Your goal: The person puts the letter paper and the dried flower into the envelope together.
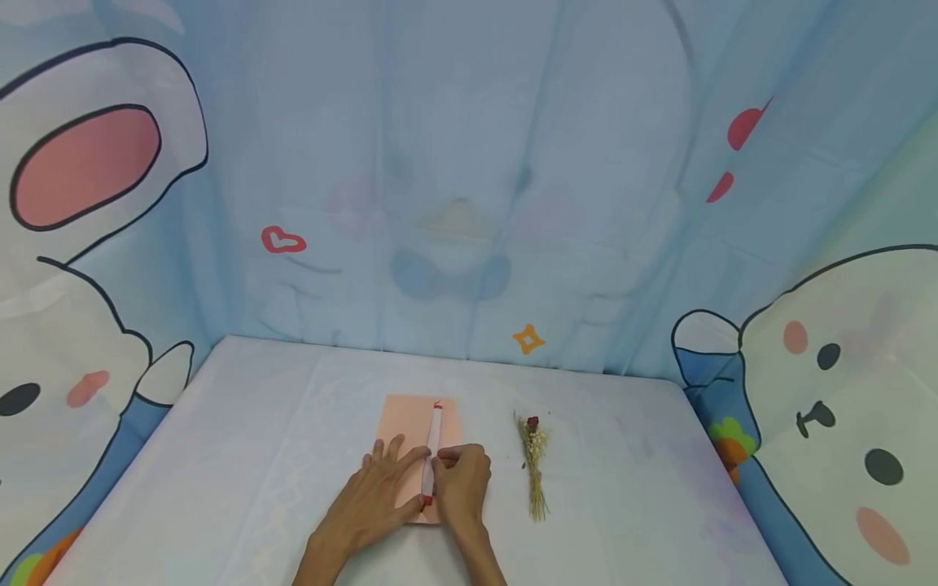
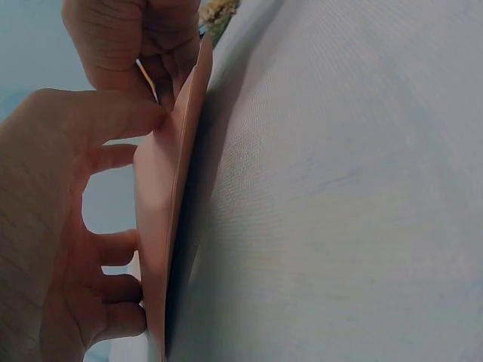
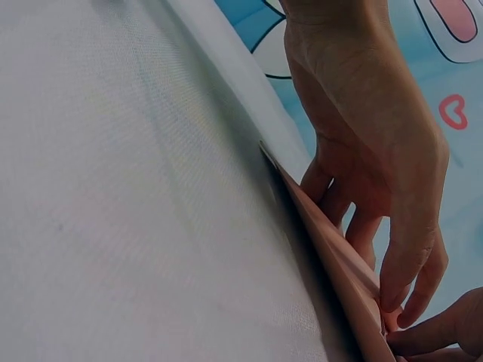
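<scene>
A pink card (image 1: 399, 417) lies on the white table, with a narrow white strip (image 1: 435, 427), red at both ends, running lengthwise along it. My left hand (image 1: 374, 496) rests spread on the card's left part, its thumb and fingers stretched toward the strip. Beside the strip, my right hand (image 1: 462, 484) has its fingers curled and pinches the card there; the exact grip is partly hidden. In the left wrist view the card (image 2: 162, 196) appears edge-on, with the left thumb touching it close to the right fingers. The right wrist view shows the card's layered edge (image 3: 332, 249).
Right of the card lies a small bunch of dried flowers (image 1: 535, 464) with a dark red bloom. A white cloth covers the table (image 1: 623, 488). Behind and at both sides hangs a light blue curtain (image 1: 454, 122) printed with cartoon animals.
</scene>
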{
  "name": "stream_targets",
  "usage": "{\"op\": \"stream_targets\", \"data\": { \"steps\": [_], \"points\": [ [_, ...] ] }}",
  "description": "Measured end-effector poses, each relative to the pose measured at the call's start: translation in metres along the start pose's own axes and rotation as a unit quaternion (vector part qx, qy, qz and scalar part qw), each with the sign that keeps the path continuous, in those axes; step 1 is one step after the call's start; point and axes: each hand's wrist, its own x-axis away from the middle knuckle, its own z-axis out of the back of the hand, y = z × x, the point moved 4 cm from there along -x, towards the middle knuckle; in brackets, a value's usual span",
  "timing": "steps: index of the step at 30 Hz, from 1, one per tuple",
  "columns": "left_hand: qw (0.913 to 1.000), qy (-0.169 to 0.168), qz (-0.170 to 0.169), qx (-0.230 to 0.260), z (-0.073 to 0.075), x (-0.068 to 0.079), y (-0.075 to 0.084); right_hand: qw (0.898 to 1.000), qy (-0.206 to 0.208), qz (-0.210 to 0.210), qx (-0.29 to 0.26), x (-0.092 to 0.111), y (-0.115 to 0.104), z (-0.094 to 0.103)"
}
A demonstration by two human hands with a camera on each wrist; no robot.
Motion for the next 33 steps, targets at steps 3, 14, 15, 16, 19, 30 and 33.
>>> {"op": "stream_targets", "data": {
  "steps": [3, 14, 15, 16, 19, 30, 33],
  "points": [
    [1.0000, -0.005, -0.001, 0.003, -0.0003, -0.0002, 0.0006, 1.000, -0.013, -0.005, -0.014, -0.0003, 0.0000, -0.0016],
    [0.9997, -0.021, 0.001, 0.015, -0.0019, 0.0001, 0.0030, 0.999, -0.028, -0.003, -0.018, -0.0003, 0.0004, -0.0049],
    [0.9997, -0.021, -0.001, 0.015, -0.0022, -0.0001, 0.0031, 0.999, -0.028, -0.001, -0.018, -0.0003, 0.0004, -0.0049],
    [0.9997, -0.021, -0.002, 0.014, -0.0024, -0.0002, 0.0032, 0.999, -0.029, -0.001, -0.019, -0.0005, 0.0006, -0.0051],
    [0.9996, -0.022, -0.002, 0.015, -0.0026, -0.0004, 0.0035, 0.999, -0.031, -0.002, -0.018, -0.0013, 0.0011, -0.0063],
    [0.9997, -0.021, 0.002, 0.013, -0.0015, 0.0009, 0.0017, 0.997, -0.069, -0.011, -0.032, -0.0015, 0.0017, -0.0079],
    [0.9995, -0.024, 0.012, 0.017, 0.0008, 0.0000, -0.0013, 0.996, -0.075, -0.002, -0.037, -0.0024, 0.0005, -0.0014]
  ]
}}
